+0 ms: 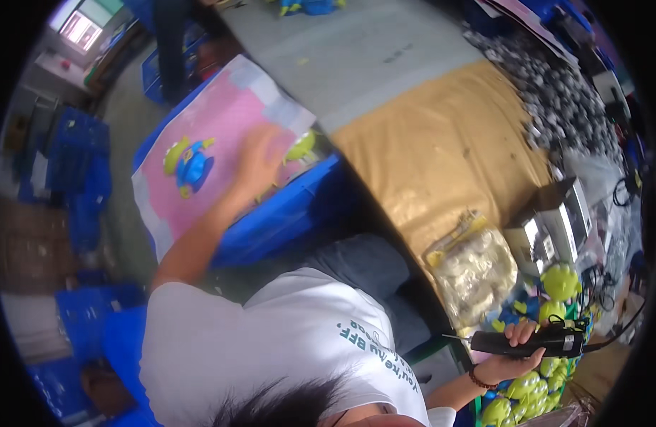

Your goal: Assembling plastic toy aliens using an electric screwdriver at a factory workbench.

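Observation:
My right hand [514, 350] is wrapped round a black electric screwdriver [509, 344], whose thin bit points left and whose cord runs off to the right. At upper left, my outstretched left hand [262, 153] is over a pink sheet with pale edges [221, 117] on a blue crate [281, 196]. Motion smears its fingers, so I cannot make out their grip. Just beside them, a green toy figure [301, 146] shows past the sheet's edge. Another toy figure, green and blue [190, 167], lies on the sheet.
Beneath my right hand, several green toy parts [523, 391] fill a green-edged container. A clear bag of parts [474, 274] lies on the brown-covered table [434, 142]. Small grey parts [555, 92] are heaped along the far right. Blue crates [75, 156] stand at left; a person's legs [172, 53] show behind.

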### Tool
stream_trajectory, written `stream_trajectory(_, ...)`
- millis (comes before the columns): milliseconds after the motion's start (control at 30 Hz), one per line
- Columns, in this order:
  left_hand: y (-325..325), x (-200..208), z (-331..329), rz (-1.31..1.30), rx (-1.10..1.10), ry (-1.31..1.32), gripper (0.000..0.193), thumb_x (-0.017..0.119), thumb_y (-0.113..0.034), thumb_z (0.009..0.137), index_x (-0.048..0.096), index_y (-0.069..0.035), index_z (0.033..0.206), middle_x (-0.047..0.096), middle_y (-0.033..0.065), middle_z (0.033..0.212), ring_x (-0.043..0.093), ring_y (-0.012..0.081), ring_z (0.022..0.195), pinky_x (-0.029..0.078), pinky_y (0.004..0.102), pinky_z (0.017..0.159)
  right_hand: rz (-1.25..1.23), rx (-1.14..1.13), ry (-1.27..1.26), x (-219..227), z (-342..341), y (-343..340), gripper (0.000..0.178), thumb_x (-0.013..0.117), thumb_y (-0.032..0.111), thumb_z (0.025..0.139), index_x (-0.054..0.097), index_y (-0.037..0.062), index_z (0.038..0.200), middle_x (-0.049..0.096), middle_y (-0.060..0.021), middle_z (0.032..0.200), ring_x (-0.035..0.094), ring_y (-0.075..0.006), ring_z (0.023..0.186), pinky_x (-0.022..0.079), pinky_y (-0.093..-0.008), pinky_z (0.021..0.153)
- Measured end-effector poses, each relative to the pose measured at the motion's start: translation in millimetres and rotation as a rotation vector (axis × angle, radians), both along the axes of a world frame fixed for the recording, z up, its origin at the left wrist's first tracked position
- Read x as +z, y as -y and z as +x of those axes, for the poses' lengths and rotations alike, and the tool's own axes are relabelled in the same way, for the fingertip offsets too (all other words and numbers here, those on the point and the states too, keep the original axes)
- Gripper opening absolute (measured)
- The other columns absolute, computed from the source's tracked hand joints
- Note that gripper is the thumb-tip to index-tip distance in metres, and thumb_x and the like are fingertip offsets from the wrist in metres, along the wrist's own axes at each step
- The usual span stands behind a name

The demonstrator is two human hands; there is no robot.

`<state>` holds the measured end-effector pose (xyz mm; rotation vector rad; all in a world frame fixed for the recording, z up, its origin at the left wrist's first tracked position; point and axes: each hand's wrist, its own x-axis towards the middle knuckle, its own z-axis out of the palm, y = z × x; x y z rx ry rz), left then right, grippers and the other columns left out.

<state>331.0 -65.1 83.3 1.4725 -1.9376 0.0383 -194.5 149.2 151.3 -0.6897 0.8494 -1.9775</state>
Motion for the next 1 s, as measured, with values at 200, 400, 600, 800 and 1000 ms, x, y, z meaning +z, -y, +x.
stream_trajectory(200,-16.6,-9.4,203.1,0.41,0.963,0.265,0.075,0.073,-0.035,0.074,0.041,-0.009,0.136,0.038,0.0222,0.139,0.035,0.0432,0.128,0.031,0.051,0.105,-0.02,0.1,-0.014,9.3,9.1,15.9,0.052,0.054,0.032,0.093,0.038,-0.0024,0.129,0.038,-0.0044,0.08,0.037,-0.0119,0.066,0.036,-0.0264,0.062)
stream_trajectory(400,-4.8,-54.0,181.9,0.497,1.194,0.261,0.111,0.079,-0.049,0.062,0.02,-0.014,0.149,0.013,0.0214,0.152,0.005,0.0474,0.14,0.016,0.0647,0.108,0.0,0.024,-0.02,9.3,9.5,12.0,0.051,0.053,0.034,0.093,0.038,-0.0018,0.127,0.039,-0.004,0.078,0.038,-0.0114,0.064,0.036,-0.0265,0.061)
stream_trajectory(600,-12.4,-82.6,250.2,0.24,1.421,0.137,0.107,0.08,-0.056,0.058,0.035,-0.007,0.141,0.045,0.0186,0.135,0.038,0.0353,0.128,0.031,0.0477,0.106,0.005,-0.009,-0.039,0.8,-4.5,-0.4,0.055,0.052,0.038,0.091,0.039,-0.0006,0.128,0.044,-0.0044,0.076,0.043,-0.0119,0.061,0.038,-0.0282,0.06)
stream_trajectory(800,22.4,-38.8,181.6,0.361,0.389,-1.076,0.063,0.072,-0.034,0.08,0.049,-0.004,0.13,0.055,0.0159,0.124,0.054,0.0307,0.113,0.041,0.0493,0.1,-0.056,-0.118,-0.167,10.0,-38.1,-12.2,0.062,0.056,0.044,0.089,0.039,0.0043,0.134,0.047,-0.0048,0.079,0.045,-0.014,0.063,0.039,-0.0315,0.064)
stream_trajectory(1000,33.5,26.9,-105.8,0.963,-0.879,-1.987,0.056,0.056,-0.03,0.092,0.037,-0.005,0.138,0.047,0.0152,0.135,0.044,0.0303,0.125,0.031,0.0531,0.108,-0.333,-0.212,-0.453,56.8,-72.4,56.3,0.061,0.065,0.048,0.083,0.044,0.0049,0.12,0.051,-0.0061,0.081,0.049,-0.0169,0.069,0.041,-0.0353,0.068)
